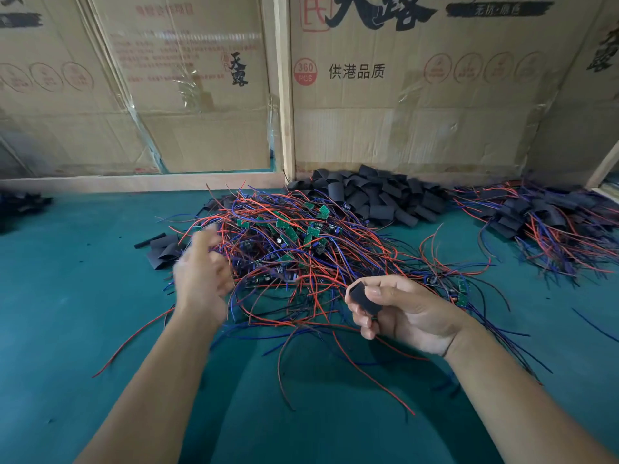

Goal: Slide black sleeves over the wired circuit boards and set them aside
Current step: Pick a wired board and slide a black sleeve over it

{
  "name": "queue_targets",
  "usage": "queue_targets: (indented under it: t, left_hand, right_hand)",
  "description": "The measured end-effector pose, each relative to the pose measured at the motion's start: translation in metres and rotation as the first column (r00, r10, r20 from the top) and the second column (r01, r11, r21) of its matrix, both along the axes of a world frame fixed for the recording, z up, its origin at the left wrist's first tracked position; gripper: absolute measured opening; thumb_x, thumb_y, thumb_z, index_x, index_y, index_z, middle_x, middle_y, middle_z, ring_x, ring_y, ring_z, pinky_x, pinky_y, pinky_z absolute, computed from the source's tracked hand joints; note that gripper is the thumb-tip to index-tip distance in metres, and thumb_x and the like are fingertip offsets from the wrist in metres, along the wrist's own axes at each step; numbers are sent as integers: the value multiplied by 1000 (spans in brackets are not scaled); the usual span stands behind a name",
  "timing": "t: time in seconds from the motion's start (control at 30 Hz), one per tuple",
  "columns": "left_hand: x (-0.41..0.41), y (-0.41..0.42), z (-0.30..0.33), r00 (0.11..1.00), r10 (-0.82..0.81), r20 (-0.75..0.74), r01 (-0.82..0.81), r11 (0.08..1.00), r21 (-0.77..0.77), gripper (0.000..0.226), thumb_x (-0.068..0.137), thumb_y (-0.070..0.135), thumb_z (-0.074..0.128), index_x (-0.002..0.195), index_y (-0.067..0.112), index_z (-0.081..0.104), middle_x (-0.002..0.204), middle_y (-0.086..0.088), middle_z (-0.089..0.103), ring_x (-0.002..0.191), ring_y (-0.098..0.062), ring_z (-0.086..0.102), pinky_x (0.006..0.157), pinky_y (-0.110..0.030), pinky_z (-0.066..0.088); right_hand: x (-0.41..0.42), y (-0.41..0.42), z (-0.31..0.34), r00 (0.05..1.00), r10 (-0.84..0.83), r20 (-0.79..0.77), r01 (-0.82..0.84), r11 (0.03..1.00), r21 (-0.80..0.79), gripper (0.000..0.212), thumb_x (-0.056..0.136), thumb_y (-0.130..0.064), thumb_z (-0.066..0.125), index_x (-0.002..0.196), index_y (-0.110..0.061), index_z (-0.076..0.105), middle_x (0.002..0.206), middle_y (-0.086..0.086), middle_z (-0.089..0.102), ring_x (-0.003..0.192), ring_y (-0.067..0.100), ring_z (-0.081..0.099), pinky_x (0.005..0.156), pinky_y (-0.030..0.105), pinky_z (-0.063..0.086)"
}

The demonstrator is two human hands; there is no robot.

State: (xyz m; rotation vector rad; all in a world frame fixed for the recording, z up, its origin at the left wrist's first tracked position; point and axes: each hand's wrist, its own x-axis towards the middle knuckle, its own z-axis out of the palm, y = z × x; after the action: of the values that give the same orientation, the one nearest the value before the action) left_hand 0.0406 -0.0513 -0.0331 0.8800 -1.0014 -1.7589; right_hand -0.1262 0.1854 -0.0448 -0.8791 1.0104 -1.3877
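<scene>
My right hand pinched a black sleeve mouth-out, ready for loading, while my blurry left hand, fingers loose, reached for the wired boards mid-table.

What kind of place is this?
Probably a small electronics assembly bench: a heap of wired circuit boards on a green mat, a pile of black sleeves, and flattened cardboard as walls.

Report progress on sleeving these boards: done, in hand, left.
Done: a pile of sleeved boards lies at the far right. In hand: the right hand pinches one black sleeve; the left hand, blurred and apparently holding nothing, hovers at the pile of bare wired boards. Left: that large tangle, plus a heap of loose sleeves behind it.
</scene>
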Motion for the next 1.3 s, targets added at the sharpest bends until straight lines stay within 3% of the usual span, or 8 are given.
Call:
queue_targets:
  t: [0.13,0.23,0.4,0.7,0.87,0.93,1.07,1.3]
  left_hand:
    - [20,-2,12,843,528,-101,-516,742,-427,14,86,35,62,87,24,53,63,15,50,53,-2,44,53,-19,37]
    - [4,38,10,980,154,124,22,542,-840,9,94,28,55,94,24,62,79,13,62,72,-1,55,67,-17,43]
    - [-23,96,-13,751,-157,642,655,51,-754,29,106,29,45,96,12,67,83,4,65,81,-13,59,76,-28,45]
    - [-21,87,-18,624,-307,718,778,167,-605,36,101,50,45,83,22,58,65,-9,49,56,-9,36,53,-29,30]
    - [-19,82,-20,692,-280,666,721,312,-619,29,103,38,50,81,20,58,60,1,44,53,-6,32,50,-22,27]
    - [-19,82,-21,709,-279,647,701,375,-606,29,104,37,49,80,21,56,56,11,40,50,-7,28,47,-20,25]
    - [-19,83,-22,719,-262,643,687,406,-602,31,104,36,48,83,16,57,52,13,38,46,-7,27,45,-19,23]
    - [-23,89,-22,747,-205,632,652,414,-635,32,104,38,49,74,27,49,53,11,40,48,-9,29,48,-22,24]
  right_hand:
    - [-1,0,-2,993,33,-117,-26,998,61,46,76,-39,83,101,-4,68,84,12,55,70,17,53,65,29,49]
    - [1,2,-2,983,94,-159,-81,993,87,58,74,-39,85,104,5,62,85,14,55,70,19,54,67,30,50]
    - [2,4,-2,976,126,-180,-113,990,78,75,70,-38,87,108,17,53,87,18,52,69,21,53,65,30,49]
    - [-8,11,4,969,123,-216,-111,992,64,47,77,-26,78,106,5,60,78,8,56,67,19,52,65,28,49]
    - [-23,8,2,955,-266,-132,265,964,-21,25,86,-21,73,105,-6,68,80,10,61,62,17,54,55,24,49]
    - [-27,3,-3,857,-500,-126,494,866,-77,16,87,-19,73,102,-14,71,84,10,66,66,18,61,55,24,51]
    - [-39,6,-12,360,-564,-743,601,749,-278,21,87,-23,76,102,-36,69,92,-8,73,84,9,70,76,25,56]
    - [-27,5,-7,277,-441,-854,426,853,-303,30,86,-29,77,110,-40,65,93,-10,72,85,14,68,85,42,54]
